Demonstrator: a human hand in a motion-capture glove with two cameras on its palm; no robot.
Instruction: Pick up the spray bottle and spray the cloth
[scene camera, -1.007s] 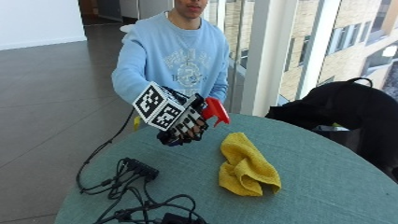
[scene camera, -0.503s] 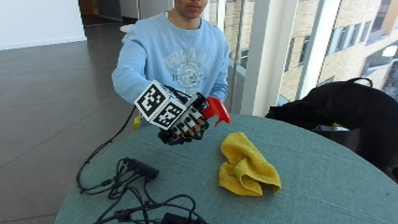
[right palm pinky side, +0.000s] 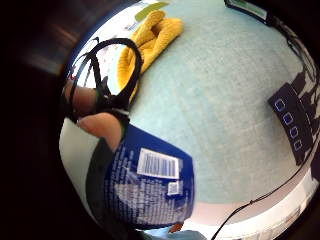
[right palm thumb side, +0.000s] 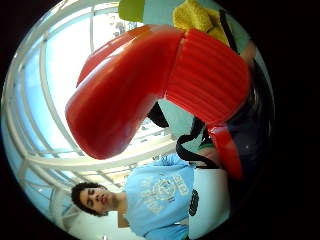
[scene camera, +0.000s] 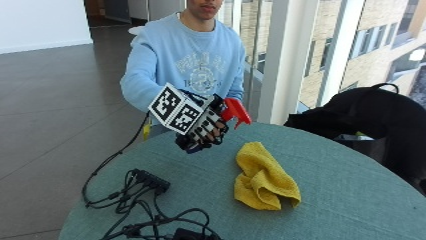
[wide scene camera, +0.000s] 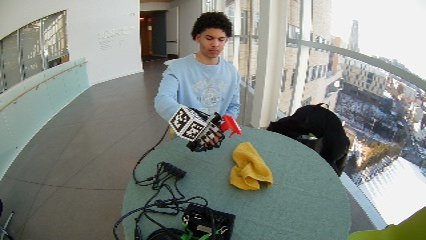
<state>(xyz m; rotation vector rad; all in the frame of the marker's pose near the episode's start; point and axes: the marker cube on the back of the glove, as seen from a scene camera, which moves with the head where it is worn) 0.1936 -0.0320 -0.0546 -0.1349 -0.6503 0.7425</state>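
Gripping the spray bottle (scene camera: 234, 111) above the table (scene camera: 346, 200), the hand (scene camera: 203, 131) hides its body; cloth (scene camera: 264, 177) lies near.

A glossy red plastic spray head (right palm thumb side: 150, 85), smooth on its nozzle and ribbed at the collar, tops a spray bottle (right palm pinky side: 150, 185) wrapped in a shiny blue printed label, gripped in a black fabric-gloved right hand (scene camera: 203, 131). On the table (scene camera: 359, 200), covered in a matt teal woven-looking surface, lies a crumpled yellow cloth (scene camera: 263, 176) of soft, nubby pile. The person's light blue sweatshirt (scene camera: 180, 60) looks like matt knit cotton, and a black bag (scene camera: 373, 115) of dull fabric sits at the table's edge.
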